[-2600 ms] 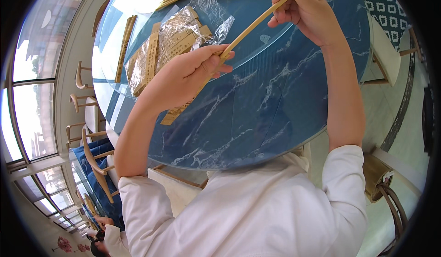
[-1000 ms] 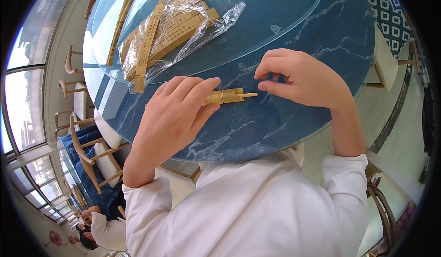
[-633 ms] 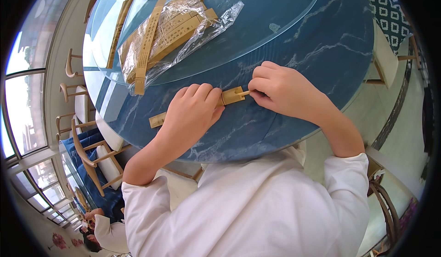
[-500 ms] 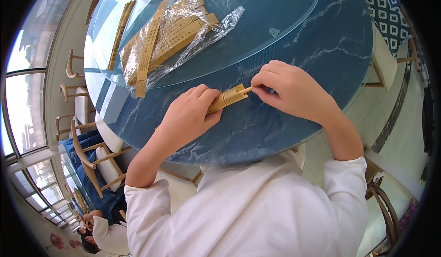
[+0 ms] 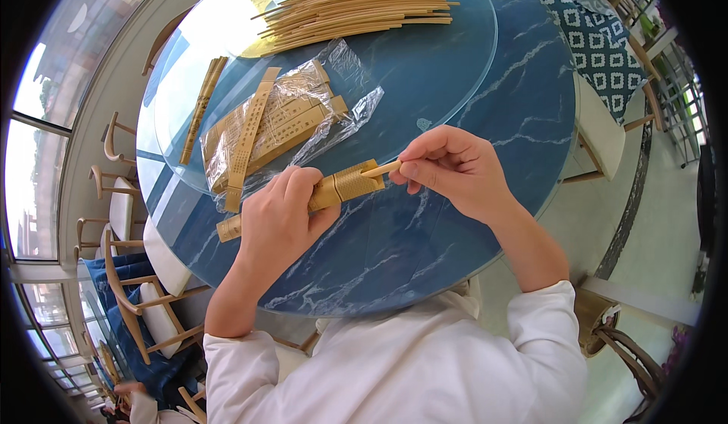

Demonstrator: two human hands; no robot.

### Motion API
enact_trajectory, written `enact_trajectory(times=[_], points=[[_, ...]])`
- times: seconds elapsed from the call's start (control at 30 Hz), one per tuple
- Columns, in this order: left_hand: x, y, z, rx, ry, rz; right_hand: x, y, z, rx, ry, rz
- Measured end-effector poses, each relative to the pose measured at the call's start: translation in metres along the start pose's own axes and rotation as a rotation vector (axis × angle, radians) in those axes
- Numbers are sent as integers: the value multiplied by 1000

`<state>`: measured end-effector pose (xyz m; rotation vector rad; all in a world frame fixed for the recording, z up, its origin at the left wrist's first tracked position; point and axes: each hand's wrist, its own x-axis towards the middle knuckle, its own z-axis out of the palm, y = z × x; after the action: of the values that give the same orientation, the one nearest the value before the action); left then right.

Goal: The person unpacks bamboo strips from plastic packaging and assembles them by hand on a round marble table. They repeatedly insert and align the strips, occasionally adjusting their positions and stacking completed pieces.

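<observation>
Now two hands meet over a long tan sleeve (image 5: 356,183) and a pale stick (image 5: 381,170), above the near half of the round blue table (image 5: 425,265).

The left hand (image 5: 280,215) is wrapped over the sleeve's middle, gripping it, with both ends of the sleeve showing; the right hand (image 5: 455,170) pinches the stick between thumb and fingers where it meets the sleeve's right end. Beyond them, the glass turntable (image 5: 455,75) carries a bundle of thin sticks (image 5: 356,7) toward the table's far edge. Nearer the left edge lies a clear plastic bag (image 5: 356,113) of tan strips, one printed strip (image 5: 250,136) slanting across it, its near end past the turntable's rim. A narrow stack of strips (image 5: 203,113) lies left of the bag.
</observation>
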<state>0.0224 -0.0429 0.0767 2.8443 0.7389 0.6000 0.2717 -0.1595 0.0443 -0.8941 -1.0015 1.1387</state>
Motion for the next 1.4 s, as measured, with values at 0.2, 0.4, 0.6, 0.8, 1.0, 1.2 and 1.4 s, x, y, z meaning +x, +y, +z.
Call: enact_trajectory(times=[0.2, 0.4, 0.6, 0.8, 1.0, 1.2, 1.4], points=[[24, -15, 9, 108, 131, 18, 7, 8, 15, -148, 116, -120], [27, -18, 16, 111, 162, 8, 7, 10, 15, -273, 87, -63], [19, -27, 25, 125, 141, -54, 12, 14, 17, -796, -6, -341], [9, -39, 21, 100, 174, -128, 76, -17, -16, -999, 271, -378], [9, -44, 18, 77, 206, -115, 171, 2, -144, -1625, 315, -322], [6, -49, 19, 48, 215, -96, 221, 32, -142, -1848, 213, -320], [3, -50, 18, 30, 190, -99, 232, 37, -138, -1831, 168, -253]])
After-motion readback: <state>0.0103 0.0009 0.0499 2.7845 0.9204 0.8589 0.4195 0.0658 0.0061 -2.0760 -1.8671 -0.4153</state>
